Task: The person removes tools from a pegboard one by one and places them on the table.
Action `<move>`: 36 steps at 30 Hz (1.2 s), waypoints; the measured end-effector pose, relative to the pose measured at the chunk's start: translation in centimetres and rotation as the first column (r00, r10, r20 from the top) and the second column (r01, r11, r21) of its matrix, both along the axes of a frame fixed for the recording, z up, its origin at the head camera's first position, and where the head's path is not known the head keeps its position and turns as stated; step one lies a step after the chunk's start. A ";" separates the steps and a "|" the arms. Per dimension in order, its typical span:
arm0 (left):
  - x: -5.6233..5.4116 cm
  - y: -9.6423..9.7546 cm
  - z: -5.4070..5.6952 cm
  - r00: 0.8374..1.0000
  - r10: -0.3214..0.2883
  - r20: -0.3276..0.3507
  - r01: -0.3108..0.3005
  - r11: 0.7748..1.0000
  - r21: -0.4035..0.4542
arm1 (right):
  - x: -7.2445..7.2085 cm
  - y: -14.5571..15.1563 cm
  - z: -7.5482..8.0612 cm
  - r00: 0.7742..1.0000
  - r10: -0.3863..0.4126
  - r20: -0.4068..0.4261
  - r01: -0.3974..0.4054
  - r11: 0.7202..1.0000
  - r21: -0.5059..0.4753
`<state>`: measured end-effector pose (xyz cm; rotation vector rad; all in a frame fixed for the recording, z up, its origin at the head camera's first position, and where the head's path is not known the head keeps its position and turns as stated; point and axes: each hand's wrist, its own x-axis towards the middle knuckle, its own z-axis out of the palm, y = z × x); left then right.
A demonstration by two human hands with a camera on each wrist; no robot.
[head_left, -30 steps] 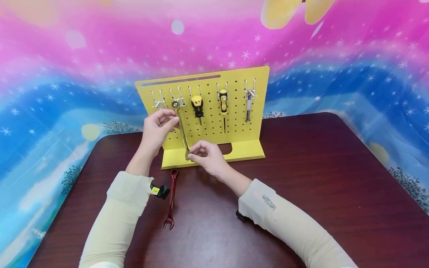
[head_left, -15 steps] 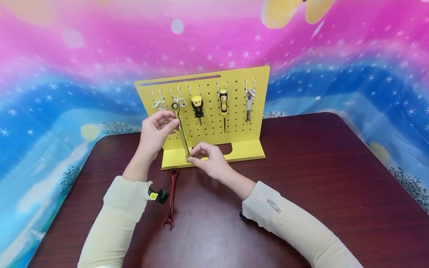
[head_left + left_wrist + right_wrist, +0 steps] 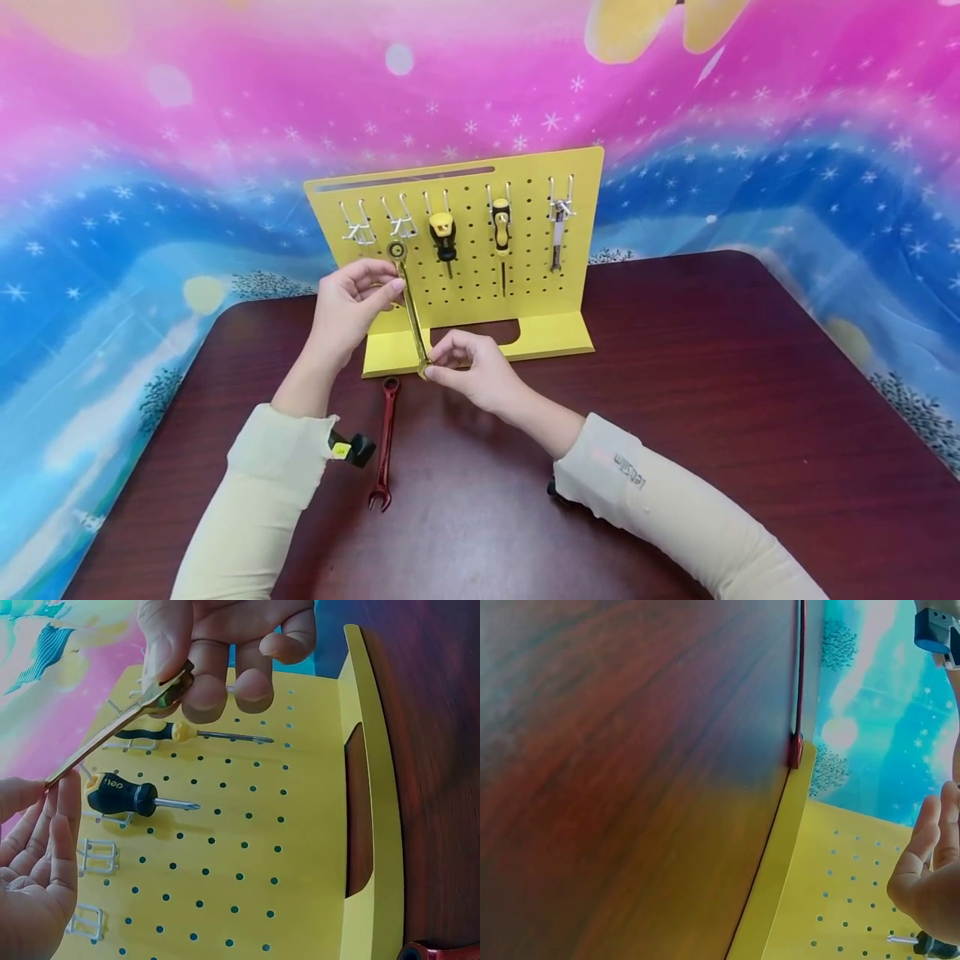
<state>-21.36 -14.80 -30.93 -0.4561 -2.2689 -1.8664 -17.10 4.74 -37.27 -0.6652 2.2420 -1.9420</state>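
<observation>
A shiny gold ratcheting combination wrench (image 3: 413, 315) is held aslant in front of the yellow pegboard (image 3: 551, 275). My left hand (image 3: 351, 307) pinches it just below the ring end, which shows slightly under the second pair of hooks (image 3: 399, 218) from the left. At the low end, thumb and fingers of my right hand (image 3: 480, 372) pinch the open-jaw head. In the left wrist view the gold wrench (image 3: 105, 742) spans between both hands. On the table in front of the board lies a red combination wrench (image 3: 386, 442), its ring end near the base.
Hanging on the board are a stubby screwdriver (image 3: 442, 237), a longer yellow-black screwdriver (image 3: 502, 229) and a small silver wrench (image 3: 557, 242). The leftmost hooks (image 3: 357, 225) hold nothing. A dark wooden table (image 3: 712, 400) lies beneath, with a printed cloth (image 3: 750, 150) behind it.
Both hands have come down and slightly nearer with the gold wrench. Its ring end overlapped the second hooks earlier and now shows below them. The red wrench stays put.
</observation>
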 end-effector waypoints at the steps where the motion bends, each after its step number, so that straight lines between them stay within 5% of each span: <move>1: 0.1 0.0 0.0 1.000 -0.005 0.001 0.005 1.000 -0.002 | 0.1 0.1 0.0 1.000 0.011 0.011 -0.010 1.000 -0.012; 10: 0.7 0.2 -0.7 0.998 -0.022 0.065 0.026 0.998 -0.051 | 1.1 1.1 -0.3 0.995 0.069 0.066 -0.070 0.997 0.015; 26: 2.1 0.7 -3.7 0.982 -0.069 0.177 0.083 0.994 -0.072 | 2.9 2.5 -1.9 0.974 0.152 0.169 -0.163 0.985 0.052; 36: 3.0 0.9 -4.8 0.962 -0.119 0.247 0.134 0.990 -0.044 | 3.8 2.4 -2.4 0.922 0.244 0.302 -0.240 0.969 -0.050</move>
